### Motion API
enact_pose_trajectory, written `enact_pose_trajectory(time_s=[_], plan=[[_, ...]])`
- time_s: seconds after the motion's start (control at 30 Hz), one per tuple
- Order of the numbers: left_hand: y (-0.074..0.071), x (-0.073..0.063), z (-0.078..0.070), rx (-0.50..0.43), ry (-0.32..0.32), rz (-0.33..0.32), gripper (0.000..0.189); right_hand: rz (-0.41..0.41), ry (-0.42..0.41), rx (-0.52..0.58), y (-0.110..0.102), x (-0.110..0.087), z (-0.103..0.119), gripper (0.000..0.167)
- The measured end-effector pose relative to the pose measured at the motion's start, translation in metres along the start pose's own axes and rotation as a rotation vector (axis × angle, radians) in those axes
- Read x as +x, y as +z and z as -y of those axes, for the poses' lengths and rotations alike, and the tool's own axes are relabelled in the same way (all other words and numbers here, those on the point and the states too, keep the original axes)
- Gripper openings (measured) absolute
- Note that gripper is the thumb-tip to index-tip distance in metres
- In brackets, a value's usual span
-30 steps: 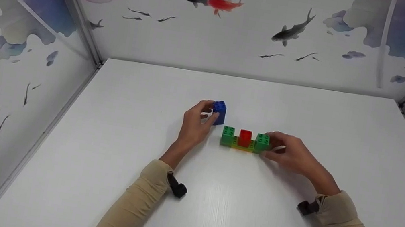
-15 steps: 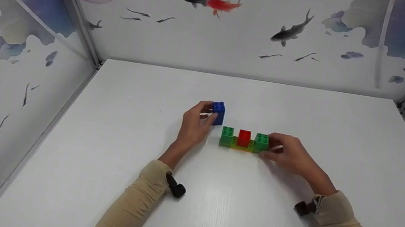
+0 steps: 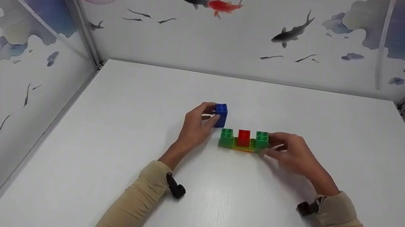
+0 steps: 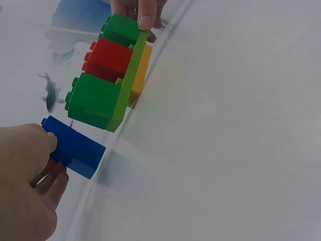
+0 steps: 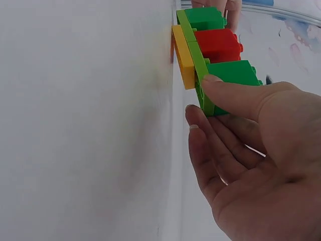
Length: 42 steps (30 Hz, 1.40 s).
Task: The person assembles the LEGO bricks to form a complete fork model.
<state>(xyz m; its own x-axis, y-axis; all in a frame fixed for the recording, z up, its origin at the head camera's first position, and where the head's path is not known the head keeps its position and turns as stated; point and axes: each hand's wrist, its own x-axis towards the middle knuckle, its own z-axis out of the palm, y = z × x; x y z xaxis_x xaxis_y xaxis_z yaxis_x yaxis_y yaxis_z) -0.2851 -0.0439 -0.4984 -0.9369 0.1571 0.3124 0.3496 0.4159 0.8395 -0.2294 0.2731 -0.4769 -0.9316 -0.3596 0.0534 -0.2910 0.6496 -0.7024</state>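
Observation:
My left hand (image 3: 195,124) grips a tall blue toy building block (image 3: 221,115) between thumb and fingers, studs up. Just to its right and nearer to me is a joined row of building blocks. Green blocks (image 3: 226,137) form its two ends, and a red block (image 3: 243,138) sits between them. In the left wrist view they stand on lime-green flat bricks (image 4: 131,80), with a yellow brick (image 4: 141,75) under the middle. My right hand (image 3: 292,154) pinches the row's right end, thumb at the lime-green edge. The row is slightly tilted, right end higher. A gap separates it from the blue block.
A white table (image 3: 211,212) lies under both hands. White walls with painted fish (image 3: 293,30) enclose it at the back, and metal strips run along the corners. Black wrist cameras (image 3: 176,188) sit at both cuffs.
The right end of the row has risen slightly with my right hand, so the row now tilts. My left hand has shifted a little to the right with the blue block.

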Motion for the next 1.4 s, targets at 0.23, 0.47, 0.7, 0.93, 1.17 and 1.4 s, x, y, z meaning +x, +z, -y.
enact_pose_trajectory(time_s=[0.23,0.47,0.7,0.93,1.17,1.4], plan=[[0.000,-0.001,0.000,-0.011,0.003,0.013,0.040,-0.042,-0.024,0.007,-0.009,-0.002,0.002,0.044],[0.002,-0.005,-0.003,-0.022,0.004,0.049,0.040,-0.122,-0.025,0.054,-0.017,-0.003,0.003,0.041],[0.009,-0.011,-0.013,-0.012,0.037,0.113,0.038,-0.210,-0.066,0.117,-0.022,-0.005,0.008,0.042],[0.013,-0.017,-0.020,-0.027,0.074,0.206,0.038,-0.238,-0.062,0.135,-0.024,-0.006,0.014,0.046],[0.013,-0.021,-0.024,-0.104,0.079,0.334,0.044,-0.241,-0.078,0.148,-0.024,-0.007,0.019,0.045],[0.016,-0.022,-0.022,-0.088,0.074,0.355,0.045,-0.234,-0.097,0.150,-0.022,-0.007,0.020,0.042]])
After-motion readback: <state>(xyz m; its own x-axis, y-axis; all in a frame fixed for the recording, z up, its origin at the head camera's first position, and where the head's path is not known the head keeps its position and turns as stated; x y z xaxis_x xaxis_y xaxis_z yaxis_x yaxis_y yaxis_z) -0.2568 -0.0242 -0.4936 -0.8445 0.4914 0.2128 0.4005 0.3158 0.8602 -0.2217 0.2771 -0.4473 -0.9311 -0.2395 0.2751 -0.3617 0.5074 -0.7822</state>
